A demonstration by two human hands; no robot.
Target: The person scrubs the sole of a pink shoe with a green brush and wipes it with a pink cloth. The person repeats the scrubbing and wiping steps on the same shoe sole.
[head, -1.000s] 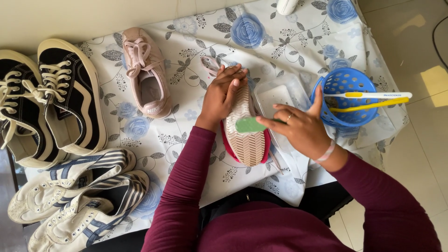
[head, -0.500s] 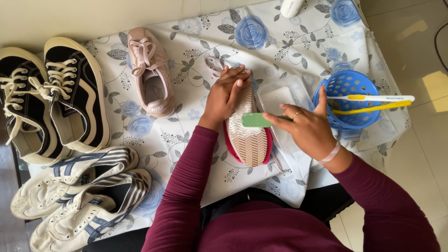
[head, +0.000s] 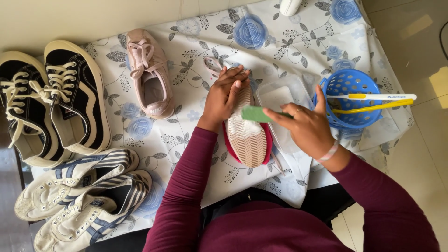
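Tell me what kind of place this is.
Probably a home, not a workshop: a floral tablecloth covers the table, the floor is tiled, and several pairs of worn shoes wait beside a blue basket holding toothbrushes.

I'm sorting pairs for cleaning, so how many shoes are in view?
6: two black sneakers at far left, two white striped sneakers below them, a pink shoe upright on the cloth, and a sole-up shoe under the left hand. More could lie off-frame.
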